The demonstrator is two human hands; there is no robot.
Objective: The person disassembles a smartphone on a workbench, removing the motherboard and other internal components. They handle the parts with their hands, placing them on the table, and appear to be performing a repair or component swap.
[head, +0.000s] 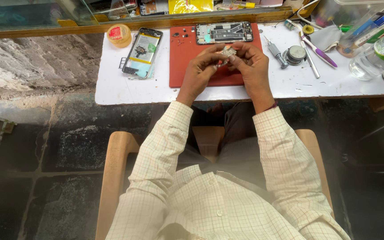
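Nearest the camera is the person's checked shirt (210,200), its two sleeves running forward over a wooden chair (114,169) to a white tabletop (112,86). On that top, under both hands, lies a red work mat (184,58).

The left hand (199,69) and the right hand (250,62) meet over the mat, fingertips together, and between them they pinch a small metal part (227,52); both hands are closed on it, and what kind of part it is cannot be told. Just beyond the hands, at the mat's far edge, lies an opened phone frame (224,32) with its insides showing. Beside that frame on the mat sit a few tiny dark screws (183,33).

Well to the left of the left hand lies a second opened phone (142,52), with a round yellow tin (119,34) with a red lid just past it. Right of the right hand lie a screwdriver (276,52), a round metal tin (295,54) and a purple-handled tool (318,52). Farther right stands a clear plastic bottle (376,55); whatever it holds looks clear too.
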